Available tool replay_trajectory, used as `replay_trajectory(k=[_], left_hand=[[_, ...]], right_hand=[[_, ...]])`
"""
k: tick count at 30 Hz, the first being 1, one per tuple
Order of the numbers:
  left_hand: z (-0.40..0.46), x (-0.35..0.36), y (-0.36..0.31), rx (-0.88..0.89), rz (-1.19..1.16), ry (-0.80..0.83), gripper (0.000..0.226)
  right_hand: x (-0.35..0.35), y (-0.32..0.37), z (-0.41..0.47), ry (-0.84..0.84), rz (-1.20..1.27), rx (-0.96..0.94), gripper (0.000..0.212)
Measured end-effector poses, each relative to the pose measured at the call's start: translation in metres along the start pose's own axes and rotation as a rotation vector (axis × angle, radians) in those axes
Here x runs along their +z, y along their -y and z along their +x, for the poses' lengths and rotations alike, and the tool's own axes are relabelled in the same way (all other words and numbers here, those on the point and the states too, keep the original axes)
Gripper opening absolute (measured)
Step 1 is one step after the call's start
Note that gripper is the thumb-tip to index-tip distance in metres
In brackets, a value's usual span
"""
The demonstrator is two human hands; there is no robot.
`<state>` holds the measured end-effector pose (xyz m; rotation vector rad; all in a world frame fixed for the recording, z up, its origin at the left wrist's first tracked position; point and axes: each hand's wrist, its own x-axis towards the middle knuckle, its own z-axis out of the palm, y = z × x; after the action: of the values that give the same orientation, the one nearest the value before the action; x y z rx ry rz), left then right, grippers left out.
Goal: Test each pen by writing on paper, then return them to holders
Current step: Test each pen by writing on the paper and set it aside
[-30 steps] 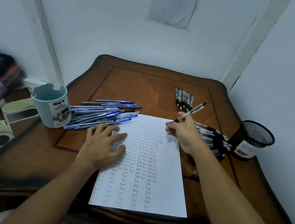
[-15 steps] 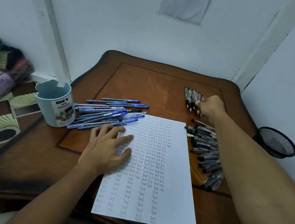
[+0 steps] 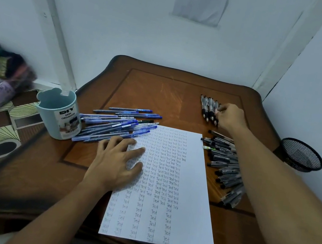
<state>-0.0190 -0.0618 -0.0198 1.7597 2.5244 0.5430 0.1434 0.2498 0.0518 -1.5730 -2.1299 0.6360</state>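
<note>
Right hand [image 3: 230, 117] has moved from paper [image 3: 169, 185] to the small black pen row [image 3: 208, 109], fingers curled on one; tested pen parked. Left hand [image 3: 118, 161] flat, steadying the sheet.

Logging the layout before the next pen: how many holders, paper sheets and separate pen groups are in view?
Holders: 2, teal plastic cup, black mesh cup
Paper sheets: 1, white written-on sheet
Pen groups: 3, blue pen pile, black pen pile, black pen row
Total: 6
</note>
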Motion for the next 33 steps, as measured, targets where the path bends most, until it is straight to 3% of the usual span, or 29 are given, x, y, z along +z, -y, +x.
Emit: replay_trajectory(k=[7,18,24,28,33], left_hand=[[-0.001,0.002,0.001,0.011,-0.023,-0.023,0.066],[0.0,0.004,0.002,0.016,-0.021,-0.032,0.065],[0.0,0.004,0.002,0.02,-0.025,-0.036,0.066],[0.0,0.002,-0.002,0.019,0.009,-0.025,0.07],[-0.002,0.0,-0.005,0.019,0.025,-0.017,0.072]], right_hand=[[-0.019,-0.024,-0.016,0.28,-0.367,-0.038,0.017],[-0.02,-0.028,-0.028,0.283,-0.496,-0.228,0.019],[-0.021,-0.02,-0.057,0.121,-0.112,-0.376,0.029],[-0.012,-0.01,-0.084,0.122,0.338,-0.278,0.045],[0.009,-0.003,-0.11,0.111,0.617,-0.142,0.037]])
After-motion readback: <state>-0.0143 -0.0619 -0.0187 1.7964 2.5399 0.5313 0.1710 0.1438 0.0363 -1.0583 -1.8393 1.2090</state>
